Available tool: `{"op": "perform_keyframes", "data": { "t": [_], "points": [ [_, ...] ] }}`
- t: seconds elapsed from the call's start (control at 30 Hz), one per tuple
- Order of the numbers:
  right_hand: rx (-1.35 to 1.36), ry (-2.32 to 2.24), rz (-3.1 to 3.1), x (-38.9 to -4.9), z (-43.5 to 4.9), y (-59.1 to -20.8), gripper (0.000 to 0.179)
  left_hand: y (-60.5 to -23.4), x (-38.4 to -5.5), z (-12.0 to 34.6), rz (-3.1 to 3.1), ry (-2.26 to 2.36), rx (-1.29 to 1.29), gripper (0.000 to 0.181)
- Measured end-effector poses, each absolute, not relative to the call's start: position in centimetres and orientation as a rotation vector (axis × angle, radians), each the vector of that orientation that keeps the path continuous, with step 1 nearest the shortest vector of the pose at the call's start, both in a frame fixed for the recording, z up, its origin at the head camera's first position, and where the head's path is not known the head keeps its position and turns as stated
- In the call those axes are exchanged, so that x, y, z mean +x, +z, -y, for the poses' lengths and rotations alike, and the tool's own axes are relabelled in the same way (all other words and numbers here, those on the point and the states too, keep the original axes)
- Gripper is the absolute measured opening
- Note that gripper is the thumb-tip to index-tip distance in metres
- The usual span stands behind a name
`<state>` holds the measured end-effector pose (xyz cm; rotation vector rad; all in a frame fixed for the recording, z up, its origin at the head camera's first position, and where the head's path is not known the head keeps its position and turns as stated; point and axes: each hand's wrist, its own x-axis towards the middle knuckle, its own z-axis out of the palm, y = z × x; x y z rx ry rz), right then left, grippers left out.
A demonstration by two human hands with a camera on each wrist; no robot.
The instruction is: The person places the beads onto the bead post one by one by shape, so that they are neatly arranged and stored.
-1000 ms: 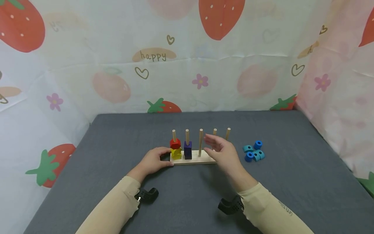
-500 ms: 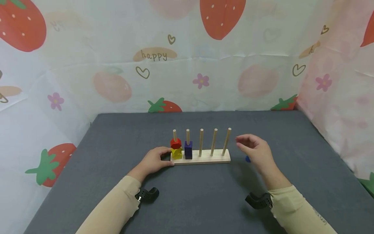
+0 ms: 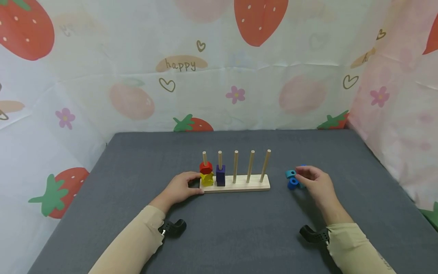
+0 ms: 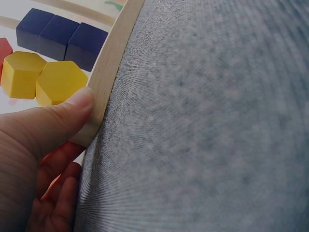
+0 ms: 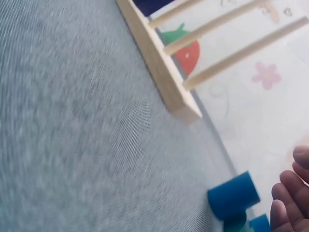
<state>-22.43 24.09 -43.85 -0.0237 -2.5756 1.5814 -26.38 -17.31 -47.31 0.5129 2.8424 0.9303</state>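
My left hand point(image 3: 179, 187) grips the left end of a wooden peg board point(image 3: 244, 183), its thumb pressed on the end in the left wrist view. Yellow blocks point(image 4: 60, 83) with a red block point(image 3: 205, 168) above them fill the first peg. Dark blue square blocks point(image 3: 220, 176) are stacked on the second; the other three pegs are bare. My right hand point(image 3: 318, 186) hovers over a small group of blue beads, fingers loosely curved, partly hiding them. A blue cylinder bead point(image 3: 292, 183) and a lighter blue bead point(image 3: 290, 174) show beside its fingertips.
A dark grey cloth point(image 3: 236, 232) covers the table. Behind it hangs a white curtain point(image 3: 260, 99) with strawberry prints, which also runs along both sides. Black wrist cameras stick out below both wrists, the right one point(image 3: 313, 234) low over the cloth.
My right hand has moved right from in front of the bare pegs to the blue beads, and lowered over them. My left hand has stayed on the board's end.
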Motion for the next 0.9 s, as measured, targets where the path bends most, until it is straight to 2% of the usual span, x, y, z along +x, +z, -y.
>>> {"op": "perform_keyframes", "data": {
  "t": [0.3,0.63,0.9],
  "points": [
    [-0.038,1.523,2.725,-22.2,-24.9,-44.8,0.045,-47.2,-26.3,17.2,-2.841,0.931,0.505,0.058],
    [-0.105,1.415,2.845,-22.1,-24.4,-45.4,0.04,-47.3,-26.4,17.3,-2.841,0.932,0.512,0.058],
    [-0.057,1.322,2.884,-22.2,-23.9,-45.8,0.036,-47.3,-26.4,17.3,-2.848,0.922,0.518,0.057]
  ]
}}
